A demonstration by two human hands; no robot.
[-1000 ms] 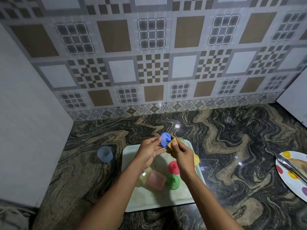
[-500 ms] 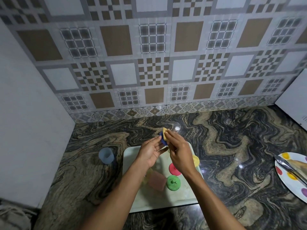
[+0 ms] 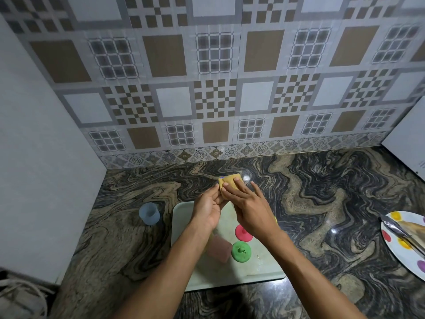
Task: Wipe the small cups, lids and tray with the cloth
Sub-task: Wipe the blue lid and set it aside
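Note:
Above the far end of the white tray (image 3: 181,217), both my hands work a folded yellow cloth (image 3: 230,180). My right hand (image 3: 250,208) lies over the cloth and holds it with its fingers on top. My left hand (image 3: 207,208) curls round what is wrapped beneath; the blue lid seen earlier is now hidden by the cloth. On the tray lie a red lid (image 3: 242,232), a green lid (image 3: 241,248) and a pink square piece (image 3: 218,248). A pale blue cup (image 3: 149,212) stands on the counter left of the tray.
A white plate with coloured dots (image 3: 391,240) carrying metal tongs (image 3: 400,231) sits at the right edge. A white panel (image 3: 46,157) walls off the left side, the tiled wall stands behind, and a white appliance (image 3: 409,143) is at the far right.
The blue lid in my left hand has been covered by the cloth. Both hands have risen and moved a little away from me, over the tray's far edge.

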